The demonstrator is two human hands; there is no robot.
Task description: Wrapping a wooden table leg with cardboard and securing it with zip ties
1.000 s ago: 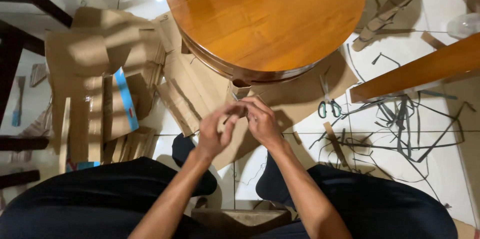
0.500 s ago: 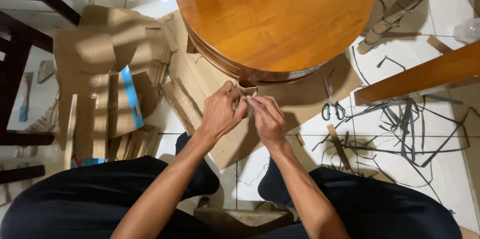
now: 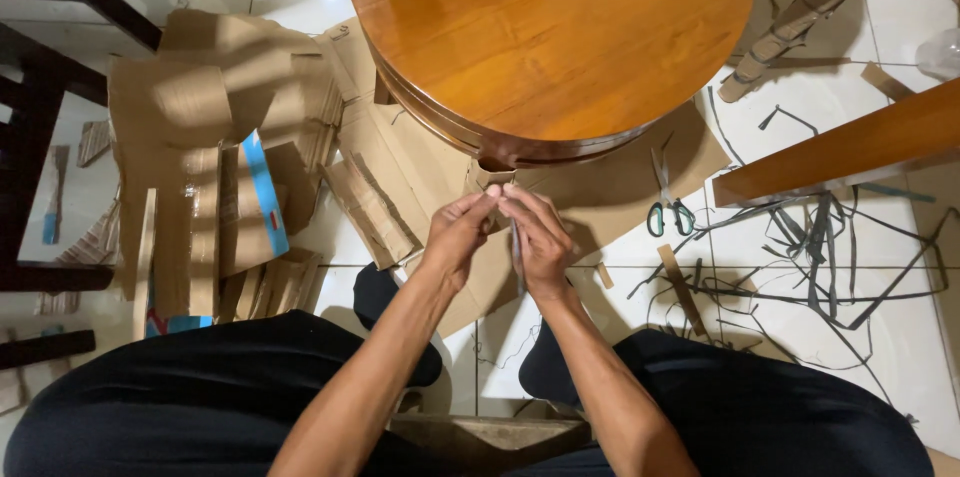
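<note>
Drew closer together since half a second before: left hand (image 3: 457, 234) and right hand (image 3: 540, 237), both pinched on small folded brown cardboard piece (image 3: 490, 177), upright just beyond fingertips, below round wooden desk (image 3: 550, 27); left slightly nearer.

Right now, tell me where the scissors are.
The scissors lie on the floor tiles to the right of the right hand, at the edge of the cardboard sheet below the round table, beside the dark strips.
</note>
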